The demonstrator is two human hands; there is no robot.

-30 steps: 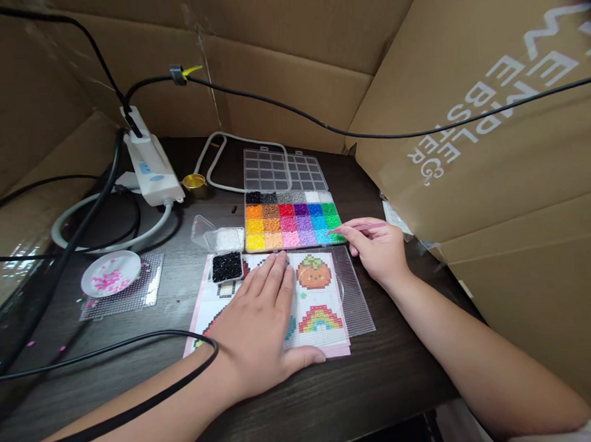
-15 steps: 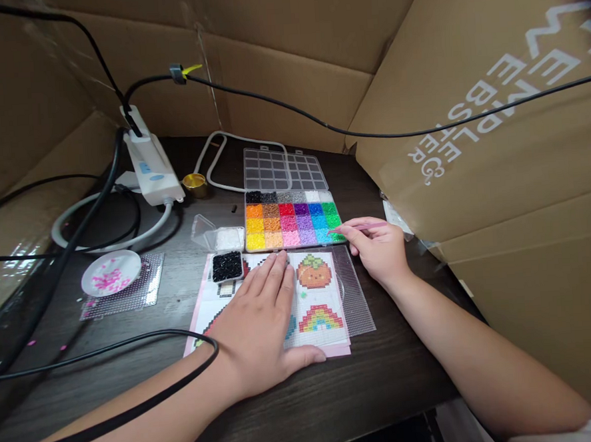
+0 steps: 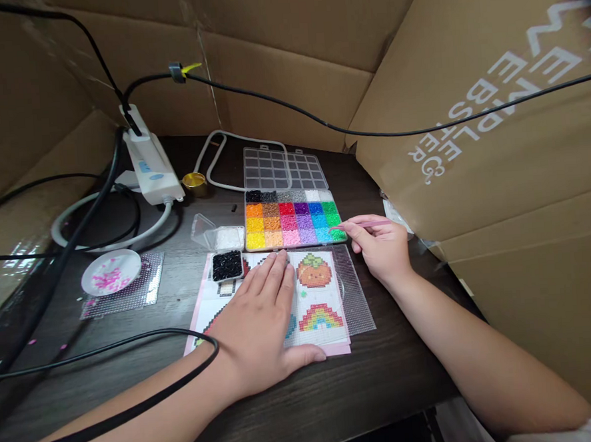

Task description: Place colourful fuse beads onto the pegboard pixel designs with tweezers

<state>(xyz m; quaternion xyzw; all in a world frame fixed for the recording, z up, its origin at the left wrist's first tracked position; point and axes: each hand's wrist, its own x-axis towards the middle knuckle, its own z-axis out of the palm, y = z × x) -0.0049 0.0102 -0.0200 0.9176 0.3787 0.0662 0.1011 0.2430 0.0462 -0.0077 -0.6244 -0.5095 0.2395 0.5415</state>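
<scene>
My left hand (image 3: pixel 261 316) lies flat, fingers stretched out, over a pattern sheet (image 3: pixel 323 339) with pixel drawings, among them an orange fruit and a rainbow. Between the fingers of my right hand (image 3: pixel 381 242) are pink tweezers (image 3: pixel 370 224), held nearly level. Their tip is at the front right compartments of the bead box (image 3: pixel 297 246), by the light blue and green beads. Whether a bead sits in the tip is too small to tell. A small tub of black beads (image 3: pixel 227 266) stands on the sheet's upper left. A clear pegboard (image 3: pixel 357 297) sticks out under the sheet's right side.
On the left, a white dish (image 3: pixel 89 281) of pink beads rests on another clear pegboard (image 3: pixel 152 283). Behind are a power strip (image 3: pixel 155 169), a gold cup (image 3: pixel 194 181) and a small case of white beads (image 3: pixel 230 237). A black cable (image 3: pixel 177 331) crosses my left forearm. Cardboard walls (image 3: pixel 286 61) surround the table.
My right hand with the tweezers has shifted very slightly to the right and up. My left hand stays where it was on the sheet.
</scene>
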